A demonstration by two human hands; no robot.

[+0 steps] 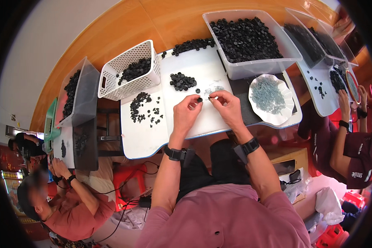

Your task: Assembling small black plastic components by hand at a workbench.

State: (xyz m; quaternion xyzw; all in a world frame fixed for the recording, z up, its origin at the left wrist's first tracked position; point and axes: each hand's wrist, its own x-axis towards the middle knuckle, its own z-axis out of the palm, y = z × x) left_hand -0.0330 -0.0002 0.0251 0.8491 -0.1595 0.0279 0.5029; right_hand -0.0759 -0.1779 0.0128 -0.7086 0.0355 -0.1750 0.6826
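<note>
Over the white table (182, 58), my left hand (187, 113) pinches a small round black plastic piece (199, 99) between thumb and fingertips. Close beside it, my right hand (228, 109) has its thumb and forefinger pressed together; whatever they hold is too small to make out. Just beyond my hands lie a single black cap (198, 90) and a few thin, pale pins (215, 88). A heap of black caps (182, 82) sits farther off. Left of my left hand, small black parts (139, 107) are scattered in a loose group.
A white scalloped dish (275, 120) of thin grey pins stands at right. Behind are a clear bin (252, 68) and a white perforated basket (130, 87), both holding black parts. Co-workers sit on both sides, one in a red shirt (80, 215) at left.
</note>
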